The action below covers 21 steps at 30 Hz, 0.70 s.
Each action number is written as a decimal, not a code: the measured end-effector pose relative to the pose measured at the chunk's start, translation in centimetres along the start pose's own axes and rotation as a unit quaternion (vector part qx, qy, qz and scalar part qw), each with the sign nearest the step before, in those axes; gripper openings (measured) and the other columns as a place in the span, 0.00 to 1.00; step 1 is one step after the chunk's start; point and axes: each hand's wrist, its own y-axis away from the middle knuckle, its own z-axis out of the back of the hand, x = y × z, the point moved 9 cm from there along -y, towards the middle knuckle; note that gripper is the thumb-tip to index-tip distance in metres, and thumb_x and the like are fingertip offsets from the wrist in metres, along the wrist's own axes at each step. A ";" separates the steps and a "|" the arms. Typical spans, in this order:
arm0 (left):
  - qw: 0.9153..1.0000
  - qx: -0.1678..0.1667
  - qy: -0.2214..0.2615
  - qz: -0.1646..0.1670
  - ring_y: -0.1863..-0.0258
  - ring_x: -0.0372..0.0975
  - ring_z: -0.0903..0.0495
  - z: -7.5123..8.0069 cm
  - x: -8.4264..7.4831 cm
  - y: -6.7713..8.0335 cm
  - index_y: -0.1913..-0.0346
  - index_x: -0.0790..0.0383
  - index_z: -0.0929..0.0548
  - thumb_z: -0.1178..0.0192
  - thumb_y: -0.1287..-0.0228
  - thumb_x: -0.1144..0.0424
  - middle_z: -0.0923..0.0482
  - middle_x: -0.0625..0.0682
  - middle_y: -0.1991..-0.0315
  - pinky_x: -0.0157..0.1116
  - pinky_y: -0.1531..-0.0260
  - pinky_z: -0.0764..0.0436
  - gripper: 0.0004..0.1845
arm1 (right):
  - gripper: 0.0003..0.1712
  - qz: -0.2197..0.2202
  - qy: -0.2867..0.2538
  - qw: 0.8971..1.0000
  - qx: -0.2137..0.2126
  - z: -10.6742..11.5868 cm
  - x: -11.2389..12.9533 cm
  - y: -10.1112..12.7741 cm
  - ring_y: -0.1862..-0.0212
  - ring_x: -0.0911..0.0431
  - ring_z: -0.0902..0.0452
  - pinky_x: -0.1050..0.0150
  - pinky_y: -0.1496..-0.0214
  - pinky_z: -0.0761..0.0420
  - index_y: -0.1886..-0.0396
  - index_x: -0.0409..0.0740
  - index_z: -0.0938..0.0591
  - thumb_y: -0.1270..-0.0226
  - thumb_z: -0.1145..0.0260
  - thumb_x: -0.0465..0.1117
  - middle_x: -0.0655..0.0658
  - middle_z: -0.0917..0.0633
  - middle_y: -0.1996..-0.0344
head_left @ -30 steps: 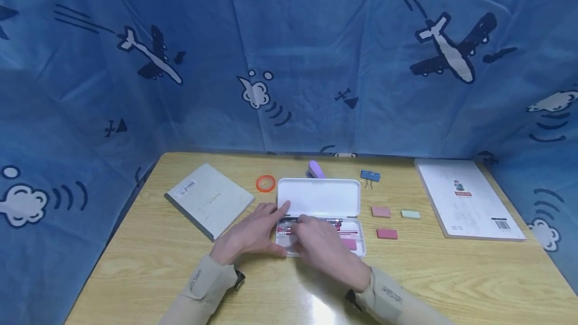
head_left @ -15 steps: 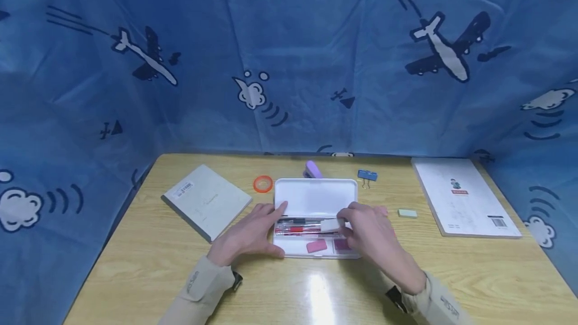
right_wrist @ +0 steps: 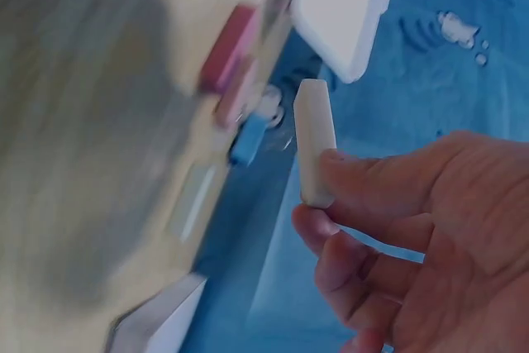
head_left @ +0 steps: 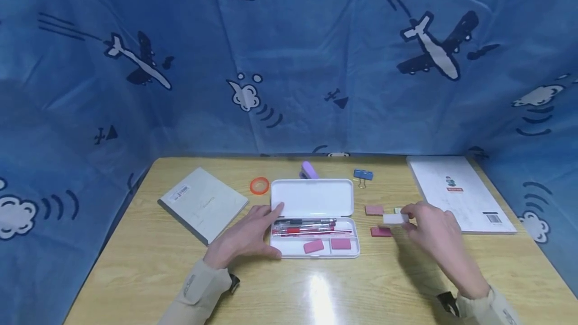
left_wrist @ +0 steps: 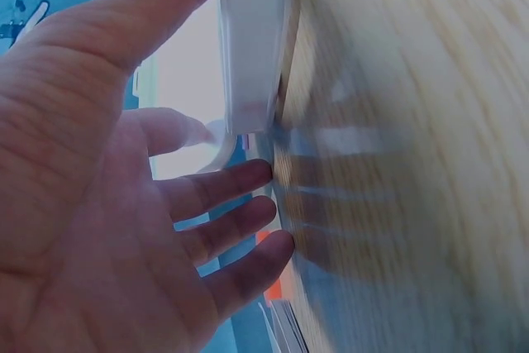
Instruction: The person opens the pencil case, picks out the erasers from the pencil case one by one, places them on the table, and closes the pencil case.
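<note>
Pinching the white eraser (head_left: pixel 392 219), the right hand (head_left: pixel 435 227) is hovering at 3 o'clock from the case (head_left: pixel 311 197); the spread left hand (head_left: pixel 245 230) is touching its 9 o'clock edge. It is apparently a step of handling outside the case; any lowering is calling for avoiding 2 pink erasers (head_left: pixel 381 231) and a green eraser (right_wrist: pixel 192 202). Farther, a clip (head_left: pixel 363 174) is lying at 2 o'clock.

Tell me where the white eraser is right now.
In the head view, the right hand pinches the white eraser above the table, right of the open pencil case.
</note>
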 end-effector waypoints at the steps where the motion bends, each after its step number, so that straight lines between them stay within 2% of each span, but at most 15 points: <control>1: 1.000 0.000 0.000 0.001 0.26 0.50 0.39 0.0 0.0 0.0 0.18 0.52 0.47 0.22 0.51 0.41 0.40 0.58 0.23 0.49 0.27 0.32 0.62 | 0.11 -0.008 -0.001 1.000 0.006 -0.1 -0.7 0.1 0.72 0.52 0.21 0.58 0.75 0.36 0.61 0.42 0.10 0.46 0.26 0.33 0.41 0.11 0.66; 7: 1.000 -0.003 0.004 -0.009 0.26 0.51 0.39 0.0 -0.1 0.1 0.18 0.53 0.47 0.22 0.51 0.41 0.39 0.59 0.23 0.50 0.27 0.33 0.62 | 0.10 -0.043 0.006 0.998 0.046 -0.9 -3.9 0.8 0.73 0.52 0.22 0.56 0.74 0.37 0.63 0.43 0.10 0.44 0.32 0.31 0.40 0.09 0.67; 10: 1.000 -0.005 0.002 -0.017 0.26 0.51 0.38 0.1 -0.2 0.1 0.18 0.54 0.48 0.22 0.51 0.41 0.38 0.59 0.24 0.50 0.27 0.33 0.62 | 0.09 -0.044 0.015 0.997 0.069 -1.6 -4.7 1.0 0.75 0.51 0.24 0.54 0.75 0.36 0.69 0.45 0.11 0.45 0.34 0.30 0.43 0.12 0.73; 14: 1.000 -0.005 0.002 -0.017 0.26 0.51 0.39 0.1 -0.2 0.1 0.18 0.54 0.48 0.22 0.52 0.41 0.39 0.59 0.24 0.50 0.27 0.33 0.63 | 0.11 -0.041 0.022 0.994 0.097 -2.3 -5.4 0.9 0.75 0.52 0.26 0.52 0.75 0.34 0.73 0.48 0.13 0.51 0.35 0.28 0.46 0.15 0.76; 21: 1.000 0.000 0.005 -0.011 0.25 0.51 0.40 0.1 0.0 0.1 0.18 0.53 0.48 0.22 0.52 0.40 0.40 0.59 0.22 0.50 0.27 0.34 0.63 | 0.15 -0.054 0.008 0.990 0.132 -3.3 -6.2 0.7 0.72 0.50 0.22 0.51 0.74 0.30 0.65 0.47 0.10 0.49 0.36 0.28 0.43 0.12 0.71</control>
